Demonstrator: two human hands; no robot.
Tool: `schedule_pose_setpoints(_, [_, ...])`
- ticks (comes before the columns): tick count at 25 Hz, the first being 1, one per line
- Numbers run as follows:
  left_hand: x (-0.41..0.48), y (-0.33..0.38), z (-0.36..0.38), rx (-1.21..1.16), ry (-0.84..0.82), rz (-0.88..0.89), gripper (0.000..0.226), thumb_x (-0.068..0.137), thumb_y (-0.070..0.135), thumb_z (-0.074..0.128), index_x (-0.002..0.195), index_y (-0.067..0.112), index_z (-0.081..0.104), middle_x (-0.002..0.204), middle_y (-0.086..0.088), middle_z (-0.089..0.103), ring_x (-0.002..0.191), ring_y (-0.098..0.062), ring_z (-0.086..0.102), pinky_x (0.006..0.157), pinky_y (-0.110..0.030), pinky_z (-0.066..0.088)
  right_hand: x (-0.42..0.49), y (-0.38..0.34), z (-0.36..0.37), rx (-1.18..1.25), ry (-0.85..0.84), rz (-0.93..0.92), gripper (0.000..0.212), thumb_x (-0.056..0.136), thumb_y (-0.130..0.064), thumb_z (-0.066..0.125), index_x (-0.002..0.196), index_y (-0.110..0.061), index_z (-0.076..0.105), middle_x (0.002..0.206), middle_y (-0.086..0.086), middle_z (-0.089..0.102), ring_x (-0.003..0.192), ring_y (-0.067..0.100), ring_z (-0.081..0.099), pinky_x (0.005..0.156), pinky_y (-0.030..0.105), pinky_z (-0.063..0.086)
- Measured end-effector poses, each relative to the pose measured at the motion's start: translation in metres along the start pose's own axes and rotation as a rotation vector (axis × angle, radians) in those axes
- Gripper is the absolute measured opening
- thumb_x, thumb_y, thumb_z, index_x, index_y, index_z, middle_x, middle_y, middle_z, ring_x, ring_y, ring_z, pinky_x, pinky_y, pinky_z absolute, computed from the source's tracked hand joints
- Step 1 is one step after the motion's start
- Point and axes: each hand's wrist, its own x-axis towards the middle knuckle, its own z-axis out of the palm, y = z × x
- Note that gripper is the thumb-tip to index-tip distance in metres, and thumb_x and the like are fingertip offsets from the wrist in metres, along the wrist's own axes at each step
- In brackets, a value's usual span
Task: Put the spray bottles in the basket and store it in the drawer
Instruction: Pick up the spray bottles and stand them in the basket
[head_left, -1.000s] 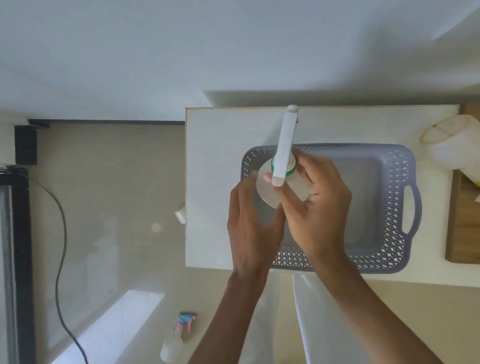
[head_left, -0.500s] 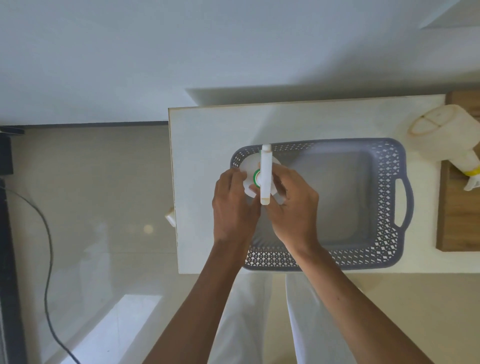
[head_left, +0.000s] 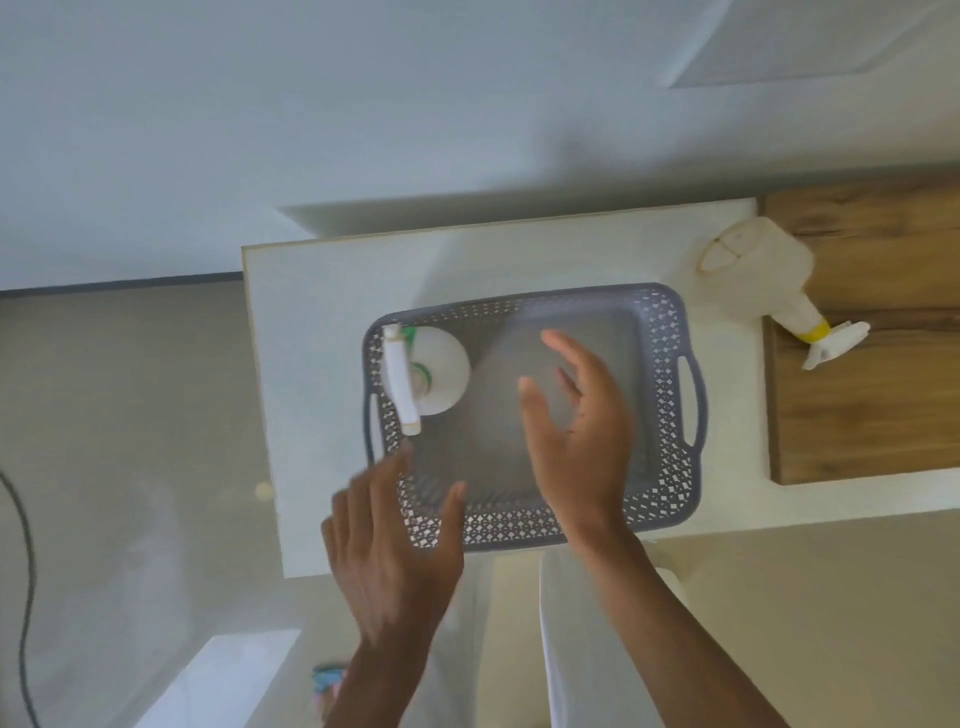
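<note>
A white spray bottle with a green collar (head_left: 434, 371) stands upright in the left end of the grey perforated basket (head_left: 670, 395), which rests on a white cabinet top (head_left: 311, 364). My left hand (head_left: 389, 551) hovers over the basket's near left corner, fingers apart and holding nothing. My right hand (head_left: 576, 431) is above the basket's middle, also open and apart from the bottle. A second white spray bottle with a yellow collar (head_left: 763, 280) lies on its side to the right of the basket. A third bottle with a blue and pink trigger (head_left: 327, 680) lies on the floor below.
A wooden surface (head_left: 862, 405) adjoins the white top on the right. A black cable (head_left: 23, 571) runs down the tiled floor at the left. The wall is behind the cabinet. My white-clothed legs stand at the cabinet's front edge.
Both hands held the green-collared bottle and lowered it into the basket's left end. They have let go and pulled back toward me, the bottle left standing.
</note>
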Motion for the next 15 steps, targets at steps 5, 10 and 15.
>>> schedule_pose_setpoints(5, [-0.017,0.099,0.042,-0.231,-0.104,0.513,0.024,0.089,0.013,0.066,0.112,0.014,0.069,0.104,-0.007,0.071,0.095,-0.026,0.066,0.079,-0.039,0.052,0.041,0.044,-0.101,-0.261,0.066,0.191,0.066,0.101,-0.032,0.056,0.158,-0.017,0.027,0.166,0.0,0.026,0.155,0.018,0.023,0.123,0.032,0.024])
schedule_pose_setpoints(10, [0.078,0.243,0.107,-0.169,-0.259,0.764,0.058,0.083,0.001,0.04,0.14,0.004,0.05,0.142,-0.019,0.054,0.133,-0.034,0.048,0.109,-0.044,0.041,0.071,0.083,-0.166,-0.448,-0.035,0.152,0.067,0.105,-0.027,0.045,0.159,-0.004,0.012,0.17,0.011,0.004,0.158,0.025,-0.002,0.129,0.037,0.008])
schedule_pose_setpoints(15, [0.108,0.278,0.169,0.49,-0.49,0.951,0.073,0.101,0.037,0.042,0.157,0.01,0.004,0.166,-0.015,-0.001,0.154,-0.032,-0.001,0.125,-0.047,0.006,0.084,0.11,-0.203,-0.375,-0.089,0.162,0.069,0.1,-0.009,0.05,0.159,-0.009,0.016,0.17,0.006,0.011,0.158,0.022,0.001,0.124,0.027,0.011])
